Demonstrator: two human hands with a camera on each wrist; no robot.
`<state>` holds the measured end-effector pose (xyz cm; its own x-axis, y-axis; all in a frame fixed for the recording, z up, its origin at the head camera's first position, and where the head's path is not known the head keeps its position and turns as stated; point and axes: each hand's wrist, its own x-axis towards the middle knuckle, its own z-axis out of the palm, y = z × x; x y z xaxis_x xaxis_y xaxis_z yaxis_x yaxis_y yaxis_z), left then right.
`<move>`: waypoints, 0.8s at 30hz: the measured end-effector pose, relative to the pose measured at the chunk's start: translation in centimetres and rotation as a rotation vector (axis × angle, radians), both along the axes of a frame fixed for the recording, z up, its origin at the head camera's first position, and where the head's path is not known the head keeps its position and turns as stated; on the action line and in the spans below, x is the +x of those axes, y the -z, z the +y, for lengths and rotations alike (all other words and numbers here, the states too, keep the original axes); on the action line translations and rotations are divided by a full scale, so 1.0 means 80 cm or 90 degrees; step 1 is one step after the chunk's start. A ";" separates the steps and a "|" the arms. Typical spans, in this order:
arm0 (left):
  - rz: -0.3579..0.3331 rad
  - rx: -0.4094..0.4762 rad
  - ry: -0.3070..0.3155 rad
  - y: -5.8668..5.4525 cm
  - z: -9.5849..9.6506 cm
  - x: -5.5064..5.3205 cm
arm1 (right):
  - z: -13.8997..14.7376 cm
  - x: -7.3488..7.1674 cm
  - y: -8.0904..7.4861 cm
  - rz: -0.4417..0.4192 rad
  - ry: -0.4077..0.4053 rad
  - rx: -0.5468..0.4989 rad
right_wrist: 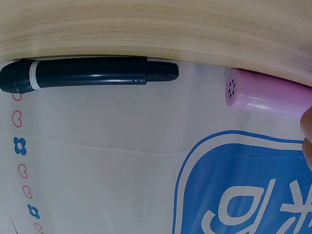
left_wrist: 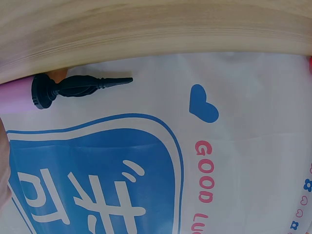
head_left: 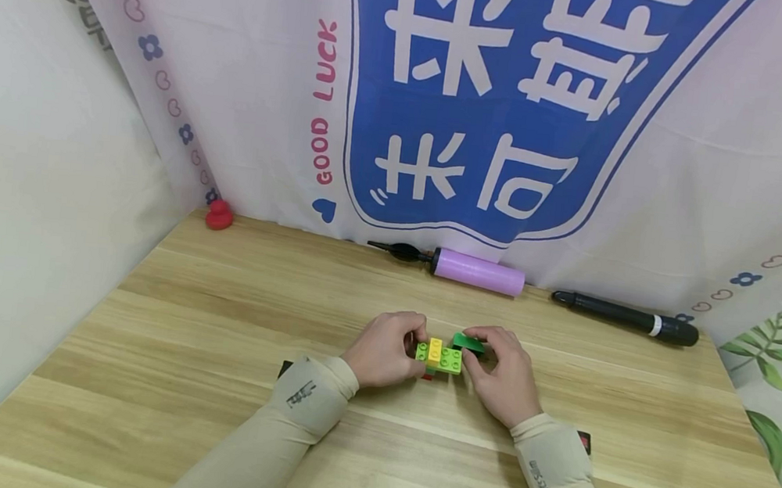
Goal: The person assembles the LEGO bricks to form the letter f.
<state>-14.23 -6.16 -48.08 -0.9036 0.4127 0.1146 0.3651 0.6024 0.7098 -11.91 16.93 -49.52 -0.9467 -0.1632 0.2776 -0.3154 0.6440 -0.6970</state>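
In the head view, my left hand [head_left: 386,351] grips a small toy-brick assembly by its left end. Its top shows a light green studded brick [head_left: 452,361] with a yellow brick [head_left: 435,352] across it, and a bit of red brick [head_left: 428,376] peeks out below. My right hand [head_left: 507,379] pinches a darker green brick [head_left: 469,343] between thumb and fingers, close behind the assembly's right end. Only an edge of the left hand [left_wrist: 4,168] enters the left wrist view. Fingertips [right_wrist: 306,127] of the right hand show at the right wrist view's border; the bricks are out of sight there.
Along the back of the wooden table [head_left: 216,298] lie a purple hand pump [head_left: 478,272] with a black nozzle and a black tube-shaped thing [head_left: 624,317] with a white band. A small red object [head_left: 219,215] stands at the back left corner. Behind hangs a printed cloth [head_left: 249,105].
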 end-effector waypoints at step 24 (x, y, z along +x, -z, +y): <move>0.010 0.009 0.003 0.000 -0.001 0.001 | -0.001 0.000 0.001 0.013 -0.006 0.007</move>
